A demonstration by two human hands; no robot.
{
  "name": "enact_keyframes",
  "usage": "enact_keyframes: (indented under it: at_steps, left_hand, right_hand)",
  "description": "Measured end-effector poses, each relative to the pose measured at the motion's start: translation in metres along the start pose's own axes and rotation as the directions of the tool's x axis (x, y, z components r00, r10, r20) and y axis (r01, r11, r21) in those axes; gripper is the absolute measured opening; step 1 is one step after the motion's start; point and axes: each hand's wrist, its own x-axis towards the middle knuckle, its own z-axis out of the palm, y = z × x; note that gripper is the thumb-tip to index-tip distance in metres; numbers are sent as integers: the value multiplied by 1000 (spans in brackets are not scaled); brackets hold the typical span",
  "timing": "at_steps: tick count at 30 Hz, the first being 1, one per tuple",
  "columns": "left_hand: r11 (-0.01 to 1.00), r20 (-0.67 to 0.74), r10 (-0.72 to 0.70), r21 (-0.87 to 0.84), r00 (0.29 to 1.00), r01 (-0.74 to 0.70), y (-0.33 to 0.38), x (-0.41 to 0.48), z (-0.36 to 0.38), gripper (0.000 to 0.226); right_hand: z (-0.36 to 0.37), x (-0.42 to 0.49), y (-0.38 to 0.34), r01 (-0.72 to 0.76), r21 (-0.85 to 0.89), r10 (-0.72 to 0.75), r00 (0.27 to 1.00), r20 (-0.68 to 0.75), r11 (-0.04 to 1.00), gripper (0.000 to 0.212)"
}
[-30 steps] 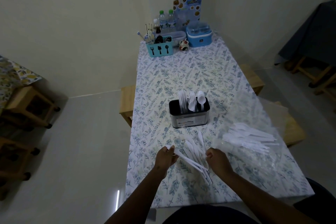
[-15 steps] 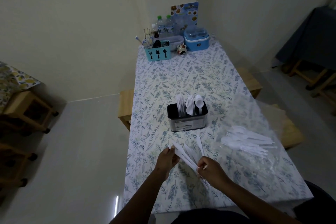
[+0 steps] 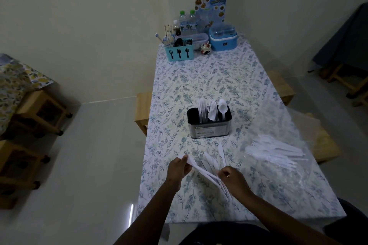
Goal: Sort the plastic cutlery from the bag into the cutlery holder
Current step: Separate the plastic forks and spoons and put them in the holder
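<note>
Floral-clothed table (image 3: pixel 209 77), cutlery holder (image 3: pixel 210 130), clear bag (image 3: pixel 288 125), loose cutlery (image 3: pixel 211 162), blue caddy (image 3: pixel 179 53)

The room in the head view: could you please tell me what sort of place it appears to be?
Probably a small eatery's dining room: a picture menu card stands with water bottles and a blue cutlery caddy at the far end of the table, and wooden stools flank it.

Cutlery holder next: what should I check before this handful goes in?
1. Left hand pinches cutlery bundle: ok.
2. Right hand grips its other end: ok.
3. Bundle all one type: cannot tell.
4. Cutlery holder upright, with room: ok.
5. Loose pieces gathered up: not ok.
6. Bag emptied: not ok.
</note>
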Motion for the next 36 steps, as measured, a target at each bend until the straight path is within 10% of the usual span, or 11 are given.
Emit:
enact_keyframes:
  at_steps: [7,23,36]
  left_hand:
    - [1000,-33,22,20,999,-21,-5,2,-13,28]
    - [999,-45,-32,11,998,32,-11,0,-22,23]
    - [997,-13,-67,34,998,67,0,-2,-6,22]
  right_hand:
    - [17,1,14,-14,-479,23,1000,13,877,66]
    - [24,12,20,110,-513,-31,986,162,851,27]
    - [11,-6,-21,165,-128,-111,930,351,978,29]
